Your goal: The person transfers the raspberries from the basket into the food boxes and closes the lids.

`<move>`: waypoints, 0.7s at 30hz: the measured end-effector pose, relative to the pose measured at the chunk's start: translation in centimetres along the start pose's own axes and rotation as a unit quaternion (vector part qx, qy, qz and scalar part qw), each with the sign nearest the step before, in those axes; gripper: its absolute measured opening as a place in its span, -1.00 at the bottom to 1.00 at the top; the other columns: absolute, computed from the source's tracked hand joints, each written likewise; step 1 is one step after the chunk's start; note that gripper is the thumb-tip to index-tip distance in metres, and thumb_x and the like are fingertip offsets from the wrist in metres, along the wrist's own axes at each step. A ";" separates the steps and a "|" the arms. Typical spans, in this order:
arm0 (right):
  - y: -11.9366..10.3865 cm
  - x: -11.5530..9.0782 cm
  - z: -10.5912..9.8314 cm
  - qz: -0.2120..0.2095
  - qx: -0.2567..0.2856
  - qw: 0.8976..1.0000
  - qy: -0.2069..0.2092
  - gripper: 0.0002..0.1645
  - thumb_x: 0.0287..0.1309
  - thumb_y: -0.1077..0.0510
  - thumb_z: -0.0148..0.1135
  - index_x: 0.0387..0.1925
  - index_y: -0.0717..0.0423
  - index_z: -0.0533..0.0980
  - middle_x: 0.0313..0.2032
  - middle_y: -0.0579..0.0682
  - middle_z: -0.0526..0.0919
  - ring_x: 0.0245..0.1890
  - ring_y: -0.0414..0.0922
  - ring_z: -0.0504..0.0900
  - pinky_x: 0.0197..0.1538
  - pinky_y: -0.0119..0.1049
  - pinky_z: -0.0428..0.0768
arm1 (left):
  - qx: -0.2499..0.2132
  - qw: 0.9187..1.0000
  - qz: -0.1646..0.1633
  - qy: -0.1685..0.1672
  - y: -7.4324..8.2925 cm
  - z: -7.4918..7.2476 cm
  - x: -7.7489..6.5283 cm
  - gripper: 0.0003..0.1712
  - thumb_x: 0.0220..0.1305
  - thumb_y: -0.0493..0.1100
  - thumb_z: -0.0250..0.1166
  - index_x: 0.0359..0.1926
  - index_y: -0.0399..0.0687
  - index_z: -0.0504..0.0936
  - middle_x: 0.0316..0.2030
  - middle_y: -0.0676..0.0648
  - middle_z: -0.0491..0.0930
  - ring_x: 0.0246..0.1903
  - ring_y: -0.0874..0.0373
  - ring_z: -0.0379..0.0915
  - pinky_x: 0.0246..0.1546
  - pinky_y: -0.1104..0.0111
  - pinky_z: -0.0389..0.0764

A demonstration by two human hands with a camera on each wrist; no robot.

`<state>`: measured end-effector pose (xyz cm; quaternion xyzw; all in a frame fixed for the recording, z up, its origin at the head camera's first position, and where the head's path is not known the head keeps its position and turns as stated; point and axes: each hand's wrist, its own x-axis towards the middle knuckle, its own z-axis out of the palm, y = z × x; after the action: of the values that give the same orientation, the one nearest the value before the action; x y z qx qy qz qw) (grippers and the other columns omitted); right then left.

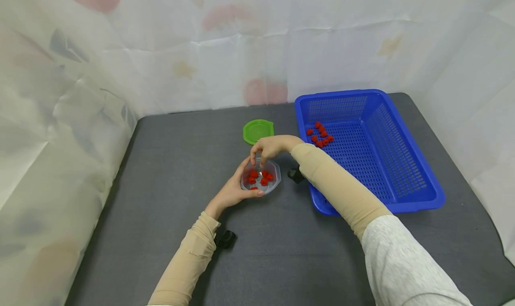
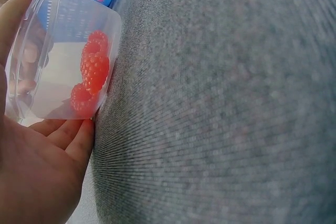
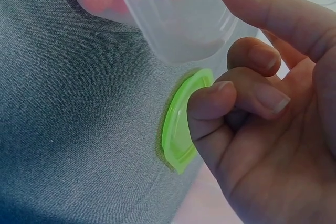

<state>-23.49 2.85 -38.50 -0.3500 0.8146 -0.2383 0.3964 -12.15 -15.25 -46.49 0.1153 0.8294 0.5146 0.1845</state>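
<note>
A clear plastic container point(image 1: 275, 183) stands on the grey table with several red raspberries point(image 2: 95, 72) lying in its bottom. My left hand point(image 1: 232, 190) grips it from the left, thumb near its front side and fingers along the far side. Over the container's far rim is my right hand point(image 1: 273, 146), thumb and index finger pointing down and apart. The right wrist view shows its other fingers loosely bent, with nothing seen between them. Just beyond the container, a green lid point(image 1: 258, 130) lies flat, partly behind the right hand.
A large blue basket point(image 1: 414, 207) stands at the right, with several more raspberries point(image 1: 323, 133) in its left part. The right forearm crosses over the basket's near left side. A patterned white sheet point(image 1: 241, 64) hangs behind the table and along both sides.
</note>
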 end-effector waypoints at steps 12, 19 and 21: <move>-0.9 -1.1 -0.9 -0.029 0.004 1.000 0.000 -0.65 0.05 0.26 0.24 -0.06 0.02 0.55 -0.51 -0.11 0.37 -0.66 -0.25 0.21 -0.48 -0.40 0.32 | -0.002 1.000 -0.012 -0.004 0.1 0.0 -0.1 0.19 -0.10 0.14 0.48 0.39 0.57 -0.17 0.44 0.01 -0.05 0.38 -0.02 0.01 0.31 -0.10 0.11; -1.5 -2.9 -2.2 -0.061 0.028 0.998 0.017 -0.66 0.08 0.22 0.26 -0.05 0.01 0.55 -0.64 -0.12 0.28 -0.67 -0.23 0.16 -0.47 -0.38 0.29 | -0.007 1.000 -0.002 -0.005 0.0 0.0 -0.1 0.22 -0.10 0.09 0.49 0.42 0.45 -0.17 0.40 -0.03 0.06 0.35 -0.02 0.07 0.31 -0.07 0.13; -1.6 -3.7 -2.6 -0.068 0.040 0.997 0.025 -0.67 0.09 0.22 0.26 -0.05 0.03 0.55 -0.67 -0.13 0.23 -0.68 -0.23 0.13 -0.46 -0.38 0.27 | -0.005 1.000 0.002 -0.005 0.0 0.0 -0.1 0.21 -0.09 0.08 0.48 0.43 0.39 -0.15 0.37 -0.04 0.13 0.34 -0.01 0.12 0.30 -0.07 0.15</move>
<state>-23.40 4.92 -34.17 -0.3821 0.7885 -0.3057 0.3726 -12.09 -15.27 -46.48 0.1186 0.8257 0.5185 0.1877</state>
